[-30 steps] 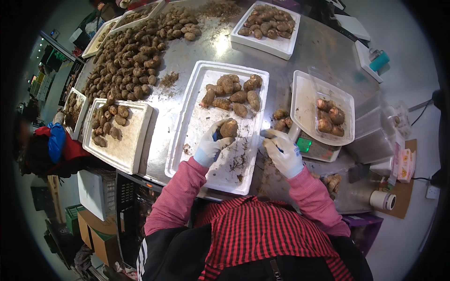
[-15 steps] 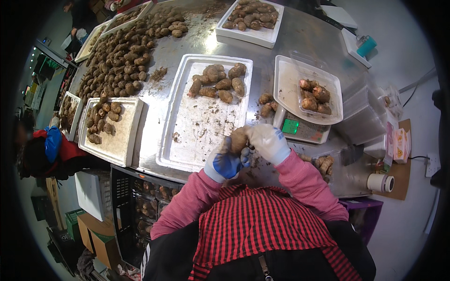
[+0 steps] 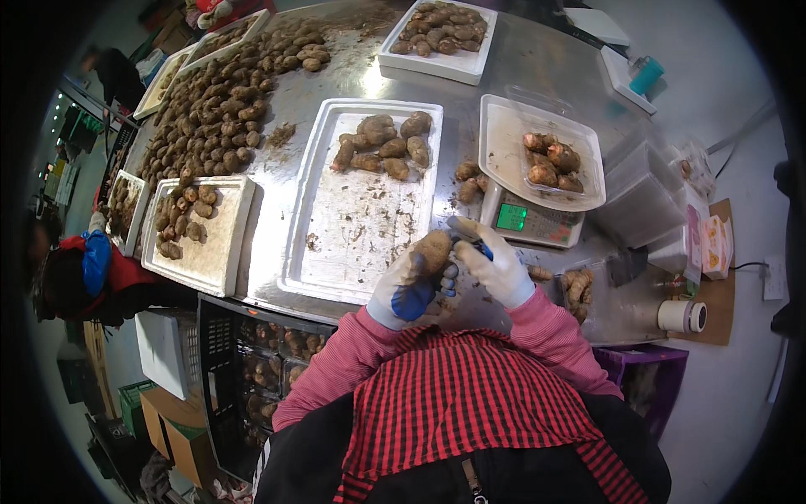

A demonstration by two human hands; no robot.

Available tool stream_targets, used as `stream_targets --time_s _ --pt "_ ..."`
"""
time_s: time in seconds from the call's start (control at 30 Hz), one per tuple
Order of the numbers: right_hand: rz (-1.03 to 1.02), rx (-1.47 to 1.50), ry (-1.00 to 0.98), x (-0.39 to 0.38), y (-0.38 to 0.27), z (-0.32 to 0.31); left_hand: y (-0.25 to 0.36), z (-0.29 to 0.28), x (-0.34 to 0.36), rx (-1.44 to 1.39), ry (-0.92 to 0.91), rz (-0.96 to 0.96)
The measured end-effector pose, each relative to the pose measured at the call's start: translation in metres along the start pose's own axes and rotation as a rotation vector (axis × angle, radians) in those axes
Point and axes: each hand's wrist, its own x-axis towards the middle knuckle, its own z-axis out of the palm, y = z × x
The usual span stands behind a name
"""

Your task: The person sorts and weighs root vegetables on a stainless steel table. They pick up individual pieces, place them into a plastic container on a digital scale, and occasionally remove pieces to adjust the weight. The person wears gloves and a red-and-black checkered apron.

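Observation:
A brown taro corm (image 3: 434, 250) is gripped in my left hand (image 3: 403, 287), which wears a white glove with a blue palm. It is held over the near right corner of the white foam tray (image 3: 361, 277). Close against the taro's right side, my gloved right hand (image 3: 497, 267) has its fingers bent inward; whatever lies between them is hidden. Several more taros (image 3: 393, 148) lie at the far end of that tray, with soil crumbs scattered over its bare part. On the scale (image 3: 537, 220) to the right, a clear plastic box (image 3: 579, 183) holds several taros.
A large heap of taros (image 3: 210, 118) covers the table's left side. Foam trays (image 3: 227, 252) with taros stand around it, another (image 3: 437, 65) at the back. Stacked clear boxes (image 3: 642, 189) stand right of the scale. A crate (image 3: 220, 361) is below the table edge; a co-worker's blue sleeve (image 3: 96, 262) shows left.
My left hand has turned the taro, showing more of its surface. My right hand has drawn back from its top to the right, fingers now curled. The view has shifted slightly.

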Motion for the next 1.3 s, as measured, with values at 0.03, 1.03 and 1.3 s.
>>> stream_targets --time_s 0.03,1.03,1.3 --pt "-0.156 -0.196 -0.011 0.0 -0.001 0.003 0.0 0.003 0.0 0.09 0.021 -0.005" --pt "-0.275 -0.267 0.047 -0.008 0.017 -0.003 -0.006 0.017 0.013 1.619 0.183 0.782" --pt "-0.048 0.225 -0.054 -0.022 0.022 -0.019 0.01 0.018 0.007 1.206 0.097 0.327"
